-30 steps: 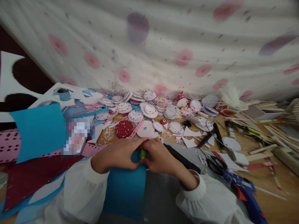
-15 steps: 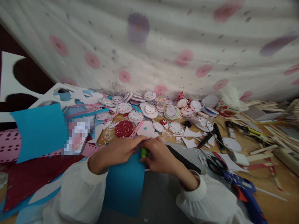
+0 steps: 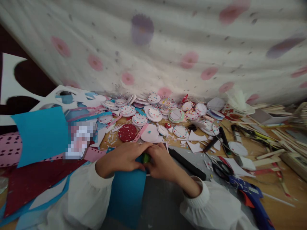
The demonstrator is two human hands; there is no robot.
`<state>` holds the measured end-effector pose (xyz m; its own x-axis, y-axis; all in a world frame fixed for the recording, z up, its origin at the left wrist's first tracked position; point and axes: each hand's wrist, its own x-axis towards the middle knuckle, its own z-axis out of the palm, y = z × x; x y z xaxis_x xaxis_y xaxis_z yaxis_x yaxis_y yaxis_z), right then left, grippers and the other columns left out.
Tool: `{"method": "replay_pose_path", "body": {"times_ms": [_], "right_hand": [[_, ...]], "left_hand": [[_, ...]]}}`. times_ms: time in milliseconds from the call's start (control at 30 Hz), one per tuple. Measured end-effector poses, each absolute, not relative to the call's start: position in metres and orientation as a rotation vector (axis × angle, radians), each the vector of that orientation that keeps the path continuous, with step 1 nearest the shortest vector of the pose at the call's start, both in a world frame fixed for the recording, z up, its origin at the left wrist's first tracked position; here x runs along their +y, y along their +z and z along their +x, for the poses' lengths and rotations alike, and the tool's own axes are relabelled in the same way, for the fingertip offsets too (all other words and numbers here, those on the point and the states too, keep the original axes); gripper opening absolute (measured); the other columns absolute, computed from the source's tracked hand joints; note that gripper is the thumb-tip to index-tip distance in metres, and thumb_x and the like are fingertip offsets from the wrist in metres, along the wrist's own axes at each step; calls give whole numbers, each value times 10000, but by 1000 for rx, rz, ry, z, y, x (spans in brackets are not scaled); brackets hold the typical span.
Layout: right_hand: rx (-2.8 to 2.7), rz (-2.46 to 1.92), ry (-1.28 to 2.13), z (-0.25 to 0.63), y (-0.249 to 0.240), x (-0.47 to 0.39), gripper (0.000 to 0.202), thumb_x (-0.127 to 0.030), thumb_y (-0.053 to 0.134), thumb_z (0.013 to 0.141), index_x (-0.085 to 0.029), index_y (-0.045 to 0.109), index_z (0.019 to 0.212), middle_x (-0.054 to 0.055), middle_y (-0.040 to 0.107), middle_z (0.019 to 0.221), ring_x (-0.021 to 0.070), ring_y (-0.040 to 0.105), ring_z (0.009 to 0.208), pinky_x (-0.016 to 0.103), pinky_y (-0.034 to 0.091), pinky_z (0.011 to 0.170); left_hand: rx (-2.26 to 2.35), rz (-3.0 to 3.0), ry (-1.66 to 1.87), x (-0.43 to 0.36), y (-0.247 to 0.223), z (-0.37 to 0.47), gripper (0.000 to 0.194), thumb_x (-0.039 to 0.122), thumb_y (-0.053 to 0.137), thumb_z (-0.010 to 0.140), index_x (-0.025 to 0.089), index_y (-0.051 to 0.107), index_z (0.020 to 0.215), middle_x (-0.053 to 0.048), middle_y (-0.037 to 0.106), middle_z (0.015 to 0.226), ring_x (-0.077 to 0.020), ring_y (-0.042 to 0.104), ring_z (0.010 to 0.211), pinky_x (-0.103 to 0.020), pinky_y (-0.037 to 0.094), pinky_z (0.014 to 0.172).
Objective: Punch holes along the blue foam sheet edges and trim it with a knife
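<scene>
Closer together than half a second ago, the two hands now meet at the lower middle of the frame, and the blue sheet (image 3: 127, 198) beneath them has slid slightly leftward. The right hand (image 3: 161, 161) curls its fingers and thumb around a small green thing (image 3: 146, 158), mostly hidden. The left hand (image 3: 122, 159) arches over the sheet's upper end, thumb reaching toward the right hand; whether it pinches the paper I cannot tell. It probably serves to steady things there.

The sheet lies over a grey mat (image 3: 163, 204), likely there to protect the table. Just beyond, at the centre, are a red disc (image 3: 127, 133) and a white disc (image 3: 150, 132). Scissors (image 3: 222, 169) and a glue gun (image 3: 249, 188) lie at lower right, presumably for easy reach. Left of centre, a phone (image 3: 80, 139) rests among coloured papers.
</scene>
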<state>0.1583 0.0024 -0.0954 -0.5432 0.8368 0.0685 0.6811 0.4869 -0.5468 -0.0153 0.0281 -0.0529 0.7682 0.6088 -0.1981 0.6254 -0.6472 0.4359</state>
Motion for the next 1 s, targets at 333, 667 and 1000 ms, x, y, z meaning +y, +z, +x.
{"method": "replay_pose_path", "body": {"times_ms": [333,667,1000], "right_hand": [[-2307,-1280,842,168,-87,10,238,-172,691,729,-148,661,964,85,710,939,227,628,868,320,432,775],[-1794,-1053,1171,193,-91,3,322,-410,628,851,-182,618,1078,35,665,906,169,599,792,269,460,680],[-1660,-1019,936,205,-101,-35,248,-398,555,903,-213,541,1068,62,649,998,206,605,945,342,465,857]], "left_hand": [[1196,2424,-27,25,-52,-23,473,283,614,824,226,508,1281,-97,649,1199,-302,615,1077,-364,448,849],[1271,2435,-66,1,-23,-40,199,287,499,911,201,666,846,-34,701,829,-217,647,804,-269,371,676],[1245,2214,240,-60,-30,-55,257,373,438,948,199,623,909,-17,657,875,-175,602,803,-224,414,691]]}}
